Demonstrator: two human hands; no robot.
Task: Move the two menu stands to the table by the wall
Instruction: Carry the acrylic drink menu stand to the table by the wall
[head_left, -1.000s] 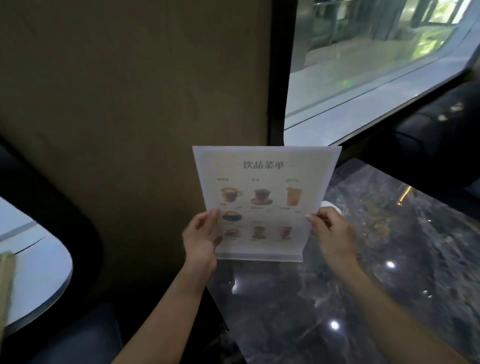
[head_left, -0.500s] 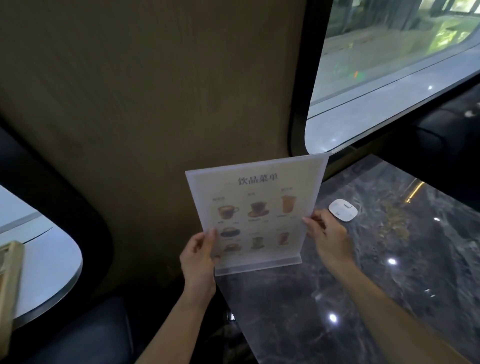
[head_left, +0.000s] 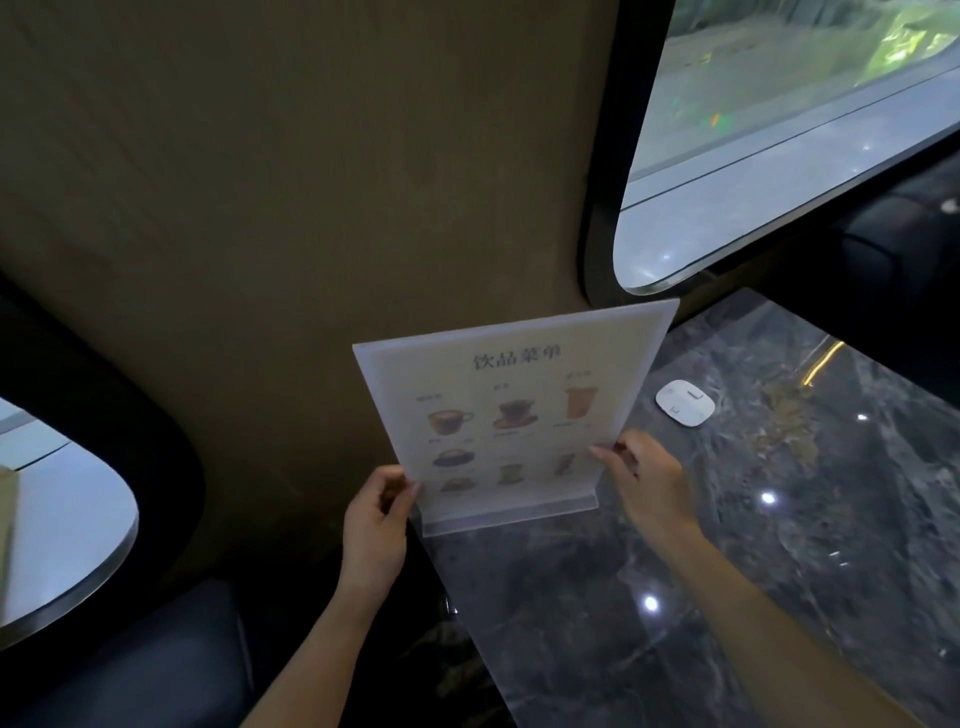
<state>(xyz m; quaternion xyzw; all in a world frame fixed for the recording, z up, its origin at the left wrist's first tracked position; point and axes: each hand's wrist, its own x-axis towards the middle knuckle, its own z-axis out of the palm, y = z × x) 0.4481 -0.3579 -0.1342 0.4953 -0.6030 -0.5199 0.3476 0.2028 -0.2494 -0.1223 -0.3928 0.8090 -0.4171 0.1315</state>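
Menu stand (head_left: 511, 415): clear acrylic, drinks sheet inside, tilted; base at the dark marble tabletop (head_left: 727, 571) corner by the wall.

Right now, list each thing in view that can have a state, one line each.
menu stand: upright, slightly tilted, held by both lower side edges, base at the near corner of the table.
left hand: grip closed on the stand's left edge.
right hand: grip closed on the stand's right edge.
white device: lying flat on the marble table, untouched.
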